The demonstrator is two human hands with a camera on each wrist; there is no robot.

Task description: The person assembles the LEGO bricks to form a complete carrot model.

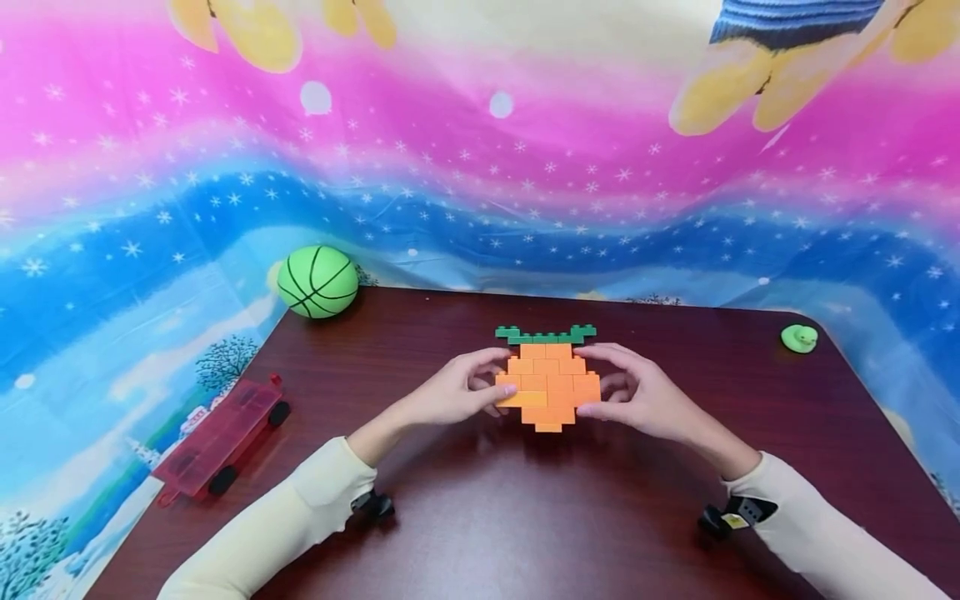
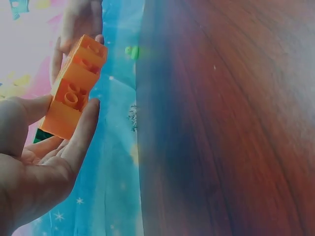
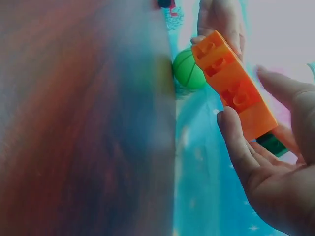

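Observation:
An orange building-brick model (image 1: 551, 375), stepped at its sides and narrowing to the bottom, is held upright above the table. Green bricks (image 1: 546, 338) spread in two arms across its top. On its left side my left hand (image 1: 459, 390) grips it, the thumb lying over the front face. My right hand (image 1: 651, 396) holds the opposite side between thumb and fingers. Hollow brick undersides show on the orange model (image 2: 74, 91) in the left wrist view. From the right wrist, the orange model (image 3: 236, 91) has a green brick (image 3: 271, 143) partly hidden behind the fingers.
A green basketball-patterned ball (image 1: 318, 282) sits at the table's back left corner. Nearer on the left stands a translucent red wheeled cart (image 1: 225, 437). A small green toy duck (image 1: 799, 338) is at the back right. Patterned cloth (image 1: 480, 183) hangs behind the dark table (image 1: 480, 517).

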